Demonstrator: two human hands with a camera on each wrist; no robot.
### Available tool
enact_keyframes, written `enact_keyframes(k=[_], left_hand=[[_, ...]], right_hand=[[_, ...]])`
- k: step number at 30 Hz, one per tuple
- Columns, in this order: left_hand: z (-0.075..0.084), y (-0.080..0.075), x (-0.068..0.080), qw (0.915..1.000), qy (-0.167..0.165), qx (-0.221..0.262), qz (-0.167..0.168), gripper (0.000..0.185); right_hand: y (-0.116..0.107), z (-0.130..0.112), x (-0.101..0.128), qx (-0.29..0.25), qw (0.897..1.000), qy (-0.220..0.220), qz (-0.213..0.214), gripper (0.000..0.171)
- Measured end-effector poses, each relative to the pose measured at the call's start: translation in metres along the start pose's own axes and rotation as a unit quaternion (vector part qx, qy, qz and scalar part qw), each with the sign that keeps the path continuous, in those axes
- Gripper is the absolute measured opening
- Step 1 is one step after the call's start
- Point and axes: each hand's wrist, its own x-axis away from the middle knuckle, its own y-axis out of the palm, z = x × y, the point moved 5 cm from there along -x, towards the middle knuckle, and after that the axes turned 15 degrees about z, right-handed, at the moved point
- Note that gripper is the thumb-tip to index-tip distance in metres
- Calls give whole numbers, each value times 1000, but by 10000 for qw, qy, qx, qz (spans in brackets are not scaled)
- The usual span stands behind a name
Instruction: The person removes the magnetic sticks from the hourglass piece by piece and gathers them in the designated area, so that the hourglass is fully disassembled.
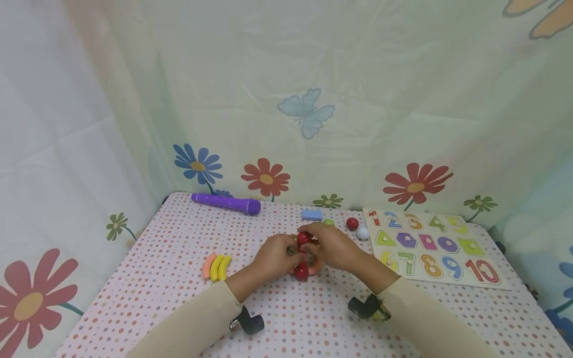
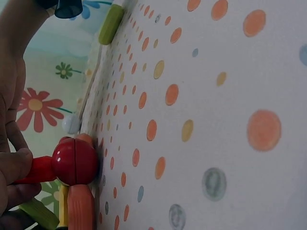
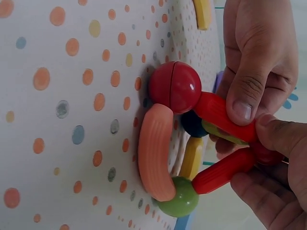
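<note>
Both hands meet over a small toy frame of balls and ribbed rods in the middle of the table. My left hand point(image 1: 275, 253) pinches a red rod point(image 3: 223, 112), its thumb lying along it. At the top, my right hand point(image 1: 333, 246) holds a red ball point(image 3: 268, 154), where a second red rod point(image 3: 225, 170) also meets. A salmon rod point(image 3: 156, 148) lies low between a larger-looking red ball point(image 3: 175, 86) and a green ball point(image 3: 178, 197). Behind these show a dark blue ball point(image 3: 194, 124) and a yellow rod point(image 3: 192, 155). Fingers partly hide the upper joints.
Left of the hands lie a loose salmon rod point(image 1: 208, 266) and yellow rods point(image 1: 218, 268). Behind are a purple toy microphone point(image 1: 226, 203) and a blue piece point(image 1: 312, 215). A red ball point(image 1: 352, 223) and white ball point(image 1: 363, 233) sit beside a number puzzle board point(image 1: 371, 243).
</note>
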Motion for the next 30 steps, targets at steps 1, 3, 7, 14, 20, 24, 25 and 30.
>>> enact_keyframes(k=[1, 3, 7, 14, 20, 24, 25, 30], left_hand=[[0, 0, 0, 10000, 15, -8, 7, 17], [-1, 1, 0, 10000, 33, -19, 16, 16], [0, 1, -1, 9997, 213, -140, 54, 15], [3, -3, -2, 9954, 571, -764, 118, 17], [4, -2, -3, 9936, 662, -911, 106, 20], [3, -1, -4, 9906, 855, -1064, 100, 29], [3, -1, -4, 9899, 896, -1097, 95, 29], [2, -1, -2, 9906, 905, -1029, -20, 25]], right_hand=[[0, -1, 0, 17, 10000, -45, 25, 41], [-1, -2, 1, 44, 9999, -120, 74, 40], [-1, -3, 1, 126, 9996, -226, 151, 40], [-1, -3, 1, 79, 9998, -158, 112, 43], [-1, -3, 2, 102, 9999, -54, 95, 44], [0, -2, 0, 39, 9999, 90, 117, 44], [0, -2, 0, 24, 9999, 119, 120, 44], [2, -1, 1, 65, 9998, 160, 114, 43]])
